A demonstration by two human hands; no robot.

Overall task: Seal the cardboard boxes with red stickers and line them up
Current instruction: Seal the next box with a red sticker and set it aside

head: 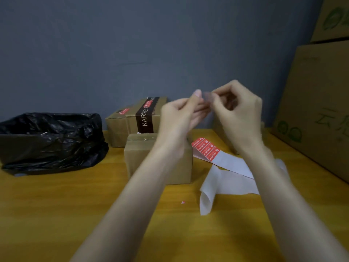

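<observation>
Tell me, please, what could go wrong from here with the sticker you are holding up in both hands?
The small sticker, pinched in mid-air between the left hand and right hand, could fold onto itself or cling to a finger. The nearest cardboard box is partly hidden behind the left forearm, so the seal might land crooked. The loose backing paper under the right forearm could be swept along.
</observation>
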